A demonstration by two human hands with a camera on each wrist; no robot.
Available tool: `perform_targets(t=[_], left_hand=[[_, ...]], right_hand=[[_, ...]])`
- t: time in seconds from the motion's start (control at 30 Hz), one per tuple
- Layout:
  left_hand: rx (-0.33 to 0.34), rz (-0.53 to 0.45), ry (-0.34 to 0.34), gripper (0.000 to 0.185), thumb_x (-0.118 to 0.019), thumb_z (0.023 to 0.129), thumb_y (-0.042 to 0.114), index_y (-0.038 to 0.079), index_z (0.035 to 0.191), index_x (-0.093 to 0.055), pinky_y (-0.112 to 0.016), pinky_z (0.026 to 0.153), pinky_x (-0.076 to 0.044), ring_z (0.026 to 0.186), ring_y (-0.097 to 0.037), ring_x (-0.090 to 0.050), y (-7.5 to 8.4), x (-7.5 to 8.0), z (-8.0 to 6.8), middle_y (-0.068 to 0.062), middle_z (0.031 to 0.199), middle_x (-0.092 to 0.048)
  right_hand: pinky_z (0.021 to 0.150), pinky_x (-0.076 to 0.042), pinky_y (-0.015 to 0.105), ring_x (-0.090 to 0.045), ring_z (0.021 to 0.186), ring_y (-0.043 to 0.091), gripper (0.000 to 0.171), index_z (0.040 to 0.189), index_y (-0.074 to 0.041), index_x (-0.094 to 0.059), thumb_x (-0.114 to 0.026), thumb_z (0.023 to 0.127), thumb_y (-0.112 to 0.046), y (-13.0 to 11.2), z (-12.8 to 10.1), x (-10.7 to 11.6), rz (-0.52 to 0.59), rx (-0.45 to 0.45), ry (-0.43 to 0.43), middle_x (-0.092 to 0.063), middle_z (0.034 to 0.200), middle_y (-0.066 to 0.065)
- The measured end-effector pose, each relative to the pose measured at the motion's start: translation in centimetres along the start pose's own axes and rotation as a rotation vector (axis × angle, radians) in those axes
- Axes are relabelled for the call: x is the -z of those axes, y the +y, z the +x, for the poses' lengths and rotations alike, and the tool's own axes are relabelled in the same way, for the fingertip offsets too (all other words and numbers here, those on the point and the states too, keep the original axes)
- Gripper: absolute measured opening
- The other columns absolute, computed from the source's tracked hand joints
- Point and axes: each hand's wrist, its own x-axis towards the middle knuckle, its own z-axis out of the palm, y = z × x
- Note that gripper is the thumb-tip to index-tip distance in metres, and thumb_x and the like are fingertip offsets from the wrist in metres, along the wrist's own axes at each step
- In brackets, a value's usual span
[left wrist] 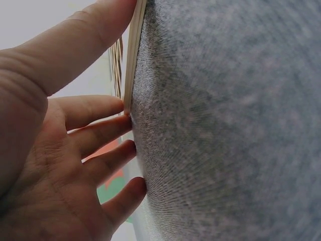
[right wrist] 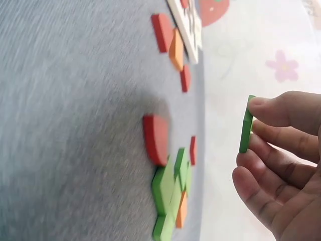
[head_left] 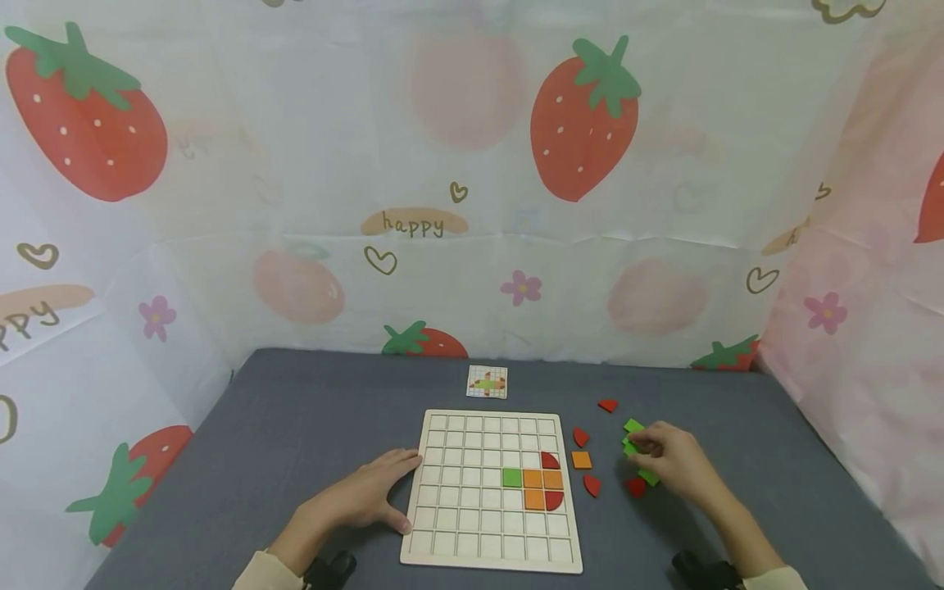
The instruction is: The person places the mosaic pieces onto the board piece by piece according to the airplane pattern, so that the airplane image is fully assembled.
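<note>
The white grid board (head_left: 457, 520) lies on the table with a green square tile (head_left: 512, 477), several orange tiles and two red quarter-round tiles in its right half. At its left edge my left hand (head_left: 369, 490) touches the rim with thumb and fingertips, its fingers fairly straight. My right hand (head_left: 674, 460) is raised above the loose pieces right of the board. Between its thumb and fingers it pinches a green tile (right wrist: 247, 123), seen edge-on in the right wrist view. Under that hand lie more green tiles (right wrist: 163, 188) and a red piece (right wrist: 156, 139).
Beside the board's right edge are an orange square tile (head_left: 581, 460) and red pieces (head_left: 592, 485). A small pattern card (head_left: 487, 382) lies behind the board. Strawberry-printed cloth (head_left: 457, 287) hangs round the dark grey table (head_left: 324, 401).
</note>
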Motion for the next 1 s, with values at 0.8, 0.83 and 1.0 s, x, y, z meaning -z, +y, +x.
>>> perform_targets(t=[0.8, 0.83, 1.0], left_hand=[[0.004, -0.021, -0.012, 0.096, -0.076, 0.063, 0.042, 0.01, 0.141, -0.031, -0.059, 0.103, -0.024, 0.138, -0.034, -0.021, 0.1, 0.1, -0.1, -0.011, 0.148, -0.027], [0.002, -0.019, -0.012, 0.096, -0.076, 0.063, 0.042, 0.01, 0.141, -0.031, -0.059, 0.103, -0.024, 0.138, -0.034, -0.021, 0.1, 0.1, -0.1, -0.011, 0.148, -0.027], [-0.005, -0.015, -0.013, 0.096, -0.075, 0.063, 0.042, 0.009, 0.141, -0.031, -0.057, 0.104, -0.025, 0.138, -0.034, -0.021, 0.1, 0.1, -0.1, -0.011, 0.148, -0.027]], right_hand=[[0.067, -0.047, 0.019, -0.049, 0.077, 0.01, 0.024, 0.098, -0.005, -0.068, -0.07, 0.076, -0.011, -3.4, 0.9, -2.6, 0.081, 0.077, -0.05, -0.057, 0.085, -0.001], [0.066, -0.047, 0.019, -0.049, 0.077, 0.01, 0.023, 0.099, -0.005, -0.068, -0.07, 0.076, -0.011, -3.6, 0.9, -2.8, 0.077, 0.082, -0.056, -0.057, 0.085, -0.001], [0.066, -0.047, 0.019, -0.05, 0.076, 0.009, 0.024, 0.098, -0.007, -0.069, -0.071, 0.075, -0.012, -4.4, 1.1, -3.6, 0.073, 0.079, -0.068, -0.057, 0.084, -0.003]])
